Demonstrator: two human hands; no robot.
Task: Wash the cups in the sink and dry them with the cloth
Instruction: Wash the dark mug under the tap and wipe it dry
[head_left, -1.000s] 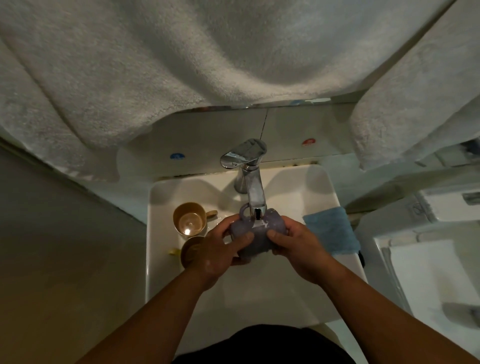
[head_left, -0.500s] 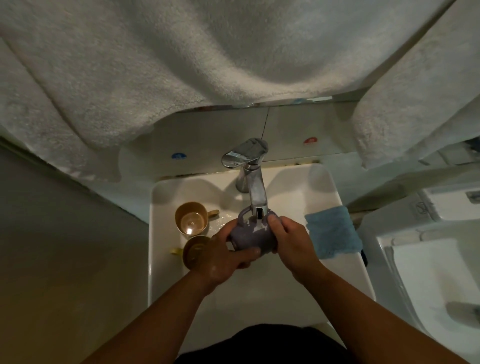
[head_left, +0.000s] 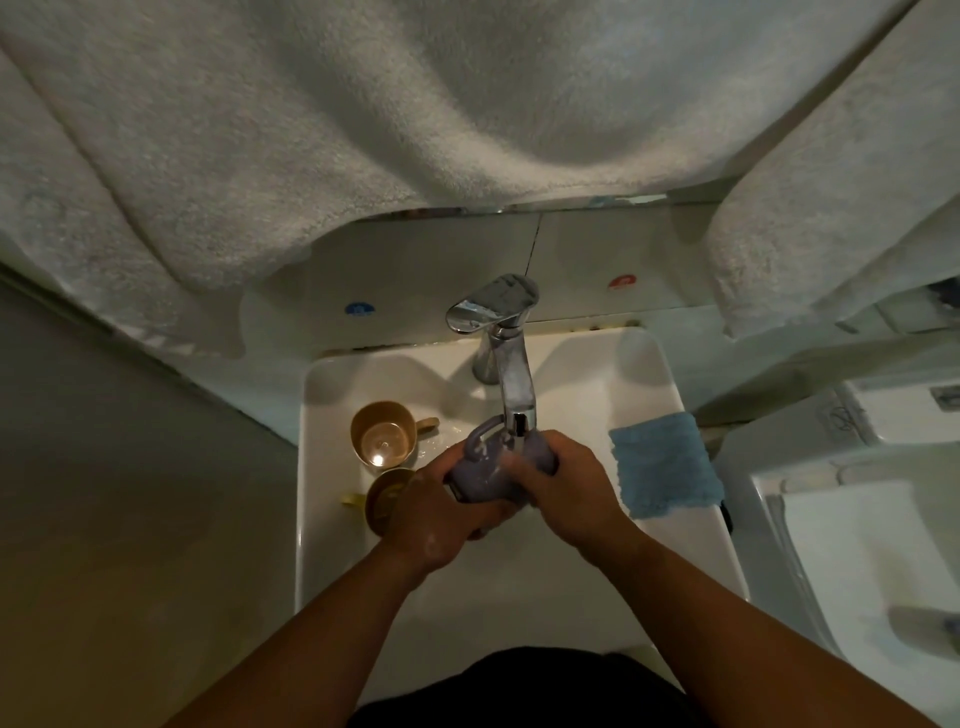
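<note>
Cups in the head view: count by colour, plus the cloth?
Purple cup: 1, held by left hand and right hand under the tap.
Tan cups: 2, one upright, one partly behind the left hand, both in the sink.
Blue cloth: 1, on the sink's right edge.
Total: 4.

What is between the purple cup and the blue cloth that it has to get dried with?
Nothing visible. Both hands hold the purple cup under the tap; only bare sink rim separates it from the blue cloth.

Your left hand (head_left: 441, 514) and right hand (head_left: 563, 488) meet out front, fingers curled around the purple cup (head_left: 480, 475), forearms converging.
</note>
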